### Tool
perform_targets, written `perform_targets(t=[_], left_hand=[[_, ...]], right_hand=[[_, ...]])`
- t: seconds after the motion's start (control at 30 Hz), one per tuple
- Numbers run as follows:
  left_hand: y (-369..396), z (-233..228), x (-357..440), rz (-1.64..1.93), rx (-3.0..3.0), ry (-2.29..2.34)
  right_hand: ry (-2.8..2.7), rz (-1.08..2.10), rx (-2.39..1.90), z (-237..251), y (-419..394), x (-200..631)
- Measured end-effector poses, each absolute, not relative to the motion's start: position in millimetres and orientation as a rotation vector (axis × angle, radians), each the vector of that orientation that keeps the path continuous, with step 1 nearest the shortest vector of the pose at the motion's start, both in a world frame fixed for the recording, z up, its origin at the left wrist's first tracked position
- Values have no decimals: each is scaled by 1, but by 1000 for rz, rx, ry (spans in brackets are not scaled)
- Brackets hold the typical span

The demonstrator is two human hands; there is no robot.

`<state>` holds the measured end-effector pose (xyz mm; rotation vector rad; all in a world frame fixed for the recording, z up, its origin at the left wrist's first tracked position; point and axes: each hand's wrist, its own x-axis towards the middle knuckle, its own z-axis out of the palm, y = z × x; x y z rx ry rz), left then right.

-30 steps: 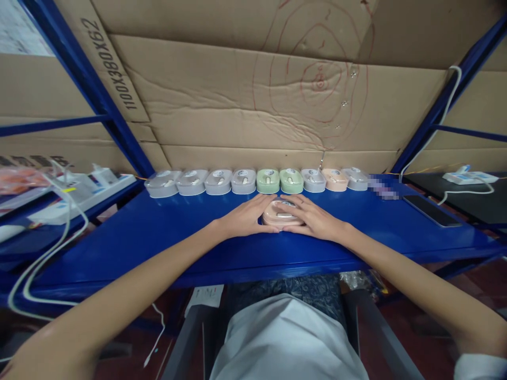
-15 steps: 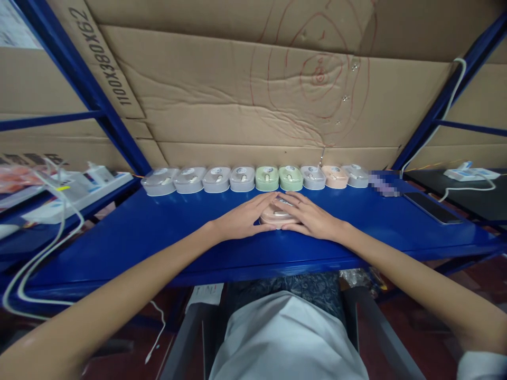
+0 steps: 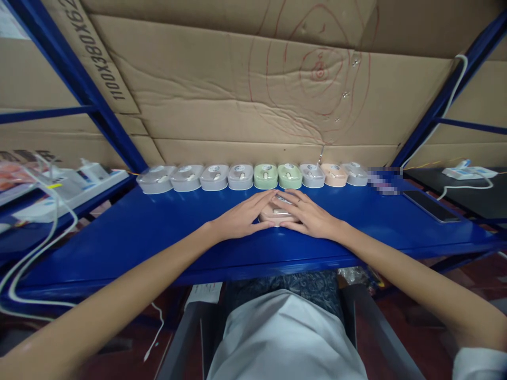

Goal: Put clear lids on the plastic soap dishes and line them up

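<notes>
A small pink rounded case [image 3: 277, 213] with a clear lid lies on the blue shelf [image 3: 158, 232] in front of me. My left hand [image 3: 241, 216] cups its left side and my right hand [image 3: 307, 215] covers its right side and top, with a ring on one finger. Both hands hold the case together, and the fingers hide most of it. Behind it, along the cardboard wall, stands a row of several similar cases [image 3: 245, 177] in grey, green and peach.
A dark phone [image 3: 430, 206] lies on the shelf at the right. White power strips [image 3: 467, 172] with cables sit at far right, and more white chargers and cords [image 3: 59, 184] at far left. Blue rack posts [image 3: 79, 84] flank the cardboard backing.
My hands have closed in more over the pink case, covering more of its lid. The view has tilted up slightly.
</notes>
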<state>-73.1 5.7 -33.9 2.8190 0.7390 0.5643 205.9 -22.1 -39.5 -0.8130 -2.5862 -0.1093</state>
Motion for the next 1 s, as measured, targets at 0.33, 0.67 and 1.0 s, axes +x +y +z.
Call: perform_targets(t=[0.33, 0.67, 1.0], left_hand=[[4, -33, -74, 643, 2772, 838], [2, -29, -75, 594, 2810, 788], [-6, -17, -88, 578, 2966, 711]], right_hand=[[-2329, 173, -756, -52, -9, 210], [-2380, 157, -812, -54, -8, 211], [-2358, 172, -876, -56, -8, 209]])
